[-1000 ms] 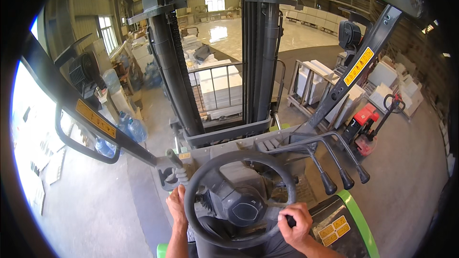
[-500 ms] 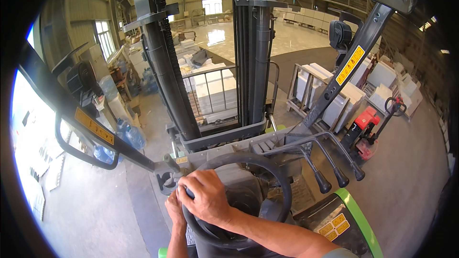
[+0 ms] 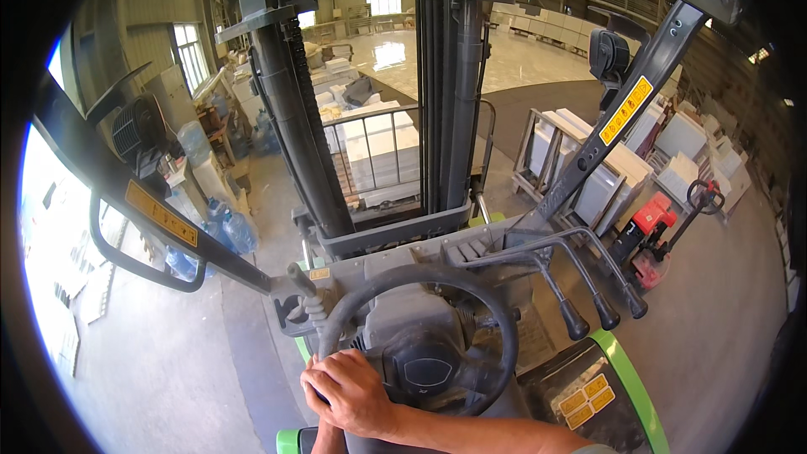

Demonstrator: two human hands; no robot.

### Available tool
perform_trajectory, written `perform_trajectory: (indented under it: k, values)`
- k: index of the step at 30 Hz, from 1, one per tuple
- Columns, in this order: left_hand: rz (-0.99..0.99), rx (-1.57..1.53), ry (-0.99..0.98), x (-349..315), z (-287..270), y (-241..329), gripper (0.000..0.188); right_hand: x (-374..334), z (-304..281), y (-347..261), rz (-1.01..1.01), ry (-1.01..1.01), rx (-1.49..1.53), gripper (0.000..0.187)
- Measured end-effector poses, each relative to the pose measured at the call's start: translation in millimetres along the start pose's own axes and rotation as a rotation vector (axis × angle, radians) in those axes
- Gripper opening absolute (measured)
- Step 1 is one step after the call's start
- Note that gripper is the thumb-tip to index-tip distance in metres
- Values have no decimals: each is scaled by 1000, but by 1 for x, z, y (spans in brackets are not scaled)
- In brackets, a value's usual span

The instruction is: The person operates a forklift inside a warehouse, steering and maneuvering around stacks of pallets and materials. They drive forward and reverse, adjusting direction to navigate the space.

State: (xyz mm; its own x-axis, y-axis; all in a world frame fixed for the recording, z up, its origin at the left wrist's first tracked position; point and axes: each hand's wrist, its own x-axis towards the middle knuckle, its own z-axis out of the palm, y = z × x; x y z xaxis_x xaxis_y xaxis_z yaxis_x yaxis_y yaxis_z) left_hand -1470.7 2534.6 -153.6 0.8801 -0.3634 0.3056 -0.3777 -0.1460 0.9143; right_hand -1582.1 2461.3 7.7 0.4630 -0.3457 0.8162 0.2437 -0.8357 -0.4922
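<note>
The black steering wheel (image 3: 507, 328) of a forklift lies in front of me, its hub and spokes in plain sight. My right hand (image 3: 357, 395) is closed over the lower left of its rim, the forearm crossing from the lower right. Underneath it, my left hand (image 3: 319, 417) is at the same spot on the rim, mostly covered, its fingers barely showing. A grey upright lever (image 3: 303, 280) stands just beyond the wheel's left side. To the right are black-knobbed control levers (image 3: 574, 319), which neither hand touches.
The forklift mast (image 3: 294, 134) rises ahead, with white slabs (image 3: 382, 151) behind a metal guard. Racked slabs (image 3: 555, 147) and a red pallet jack (image 3: 651, 219) stand to the right. Blue water bottles (image 3: 235, 231) are on the floor at left.
Both hands have moved down along the left side of the steering wheel, which has turned counterclockwise. The right hand now covers most of the left one. The view has shifted slightly.
</note>
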Motion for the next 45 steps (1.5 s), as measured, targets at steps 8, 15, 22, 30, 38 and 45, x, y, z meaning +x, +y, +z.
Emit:
perform_trajectory:
  k: [8,15,22,30,38,45]
  values:
    - [6,78,28,6,3,19,27,19,-13,12,-94,-25,-57,24]
    - [-91,55,47,5,0,26,42,84,-76,60,-82,168,-190,15]
    - [48,154,115,-4,5,25,47,-52,-183,54,309,260,-341,12]
    - [-109,180,86,-6,0,25,44,-92,-55,-21,-109,-332,-4,20]
    - [-242,209,165,-26,-18,48,41,58,-100,42,-60,1,-241,13]
    - [-153,147,164,-27,-17,41,37,-119,-162,12,313,130,-479,8]
